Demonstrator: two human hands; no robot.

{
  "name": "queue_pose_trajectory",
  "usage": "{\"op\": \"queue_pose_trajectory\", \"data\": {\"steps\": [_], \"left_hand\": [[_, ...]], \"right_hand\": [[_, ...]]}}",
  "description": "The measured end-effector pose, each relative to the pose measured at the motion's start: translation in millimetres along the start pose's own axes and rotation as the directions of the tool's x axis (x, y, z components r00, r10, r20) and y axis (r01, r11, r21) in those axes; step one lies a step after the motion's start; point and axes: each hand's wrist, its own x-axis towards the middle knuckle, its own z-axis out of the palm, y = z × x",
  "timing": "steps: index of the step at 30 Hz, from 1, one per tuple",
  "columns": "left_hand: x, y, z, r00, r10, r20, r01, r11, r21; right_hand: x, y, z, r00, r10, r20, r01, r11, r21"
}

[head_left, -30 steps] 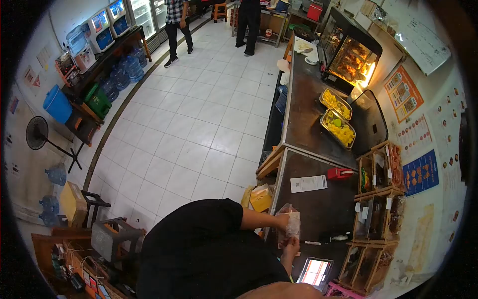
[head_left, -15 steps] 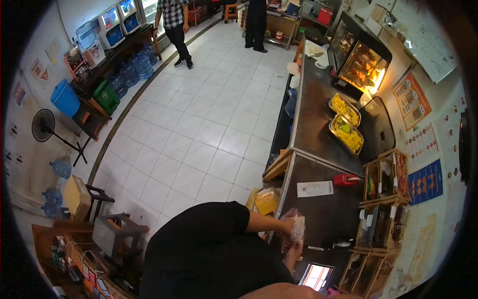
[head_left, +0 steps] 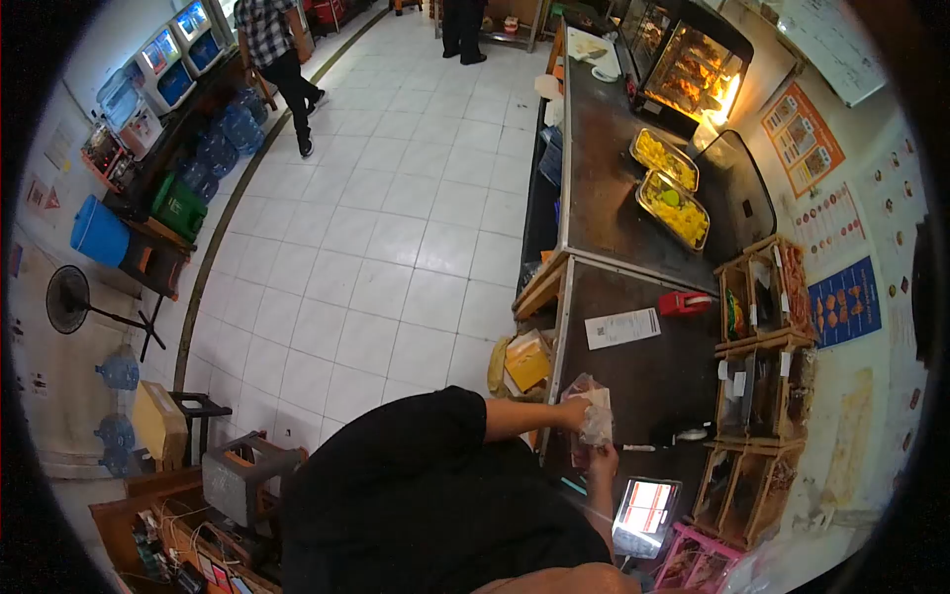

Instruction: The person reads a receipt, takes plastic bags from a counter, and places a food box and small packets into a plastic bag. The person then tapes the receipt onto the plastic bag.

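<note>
A clear plastic bag [head_left: 597, 424] with pale, pinkish contents is held above the near edge of the dark counter [head_left: 648, 381]. My left hand [head_left: 574, 412] grips its upper left side. Lower down, my right hand [head_left: 603, 460] has its fingers closed on the bag's bottom end. What is inside the bag cannot be made out clearly. A white printed paper [head_left: 621, 329] lies beyond the bag, beside a red tape dispenser [head_left: 685, 303]. Close to my right hand are a white pen [head_left: 638, 447] and a lit tablet [head_left: 645, 517].
Wooden racks [head_left: 762, 391] line the counter's wall side. Two foil trays of yellow food [head_left: 673, 210] stand farther along, near a lit display case [head_left: 688, 74]. A person in a checked shirt [head_left: 267, 35] and another in dark trousers [head_left: 463, 28] are across the tiled floor.
The view has shifted and turned slightly. Both hands stay on the bag. The person in the checked shirt has moved to the left, across the floor.
</note>
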Motion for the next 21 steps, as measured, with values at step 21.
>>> {"op": "queue_pose_trajectory", "data": {"steps": [21], "left_hand": [[-2.8,20.7,7.9,0.982,-0.158,0.1,0.141,0.977,0.158]], "right_hand": [[18.5,-398.5,199.4,0.606,-0.139,0.783,0.764,0.374,-0.526]]}}
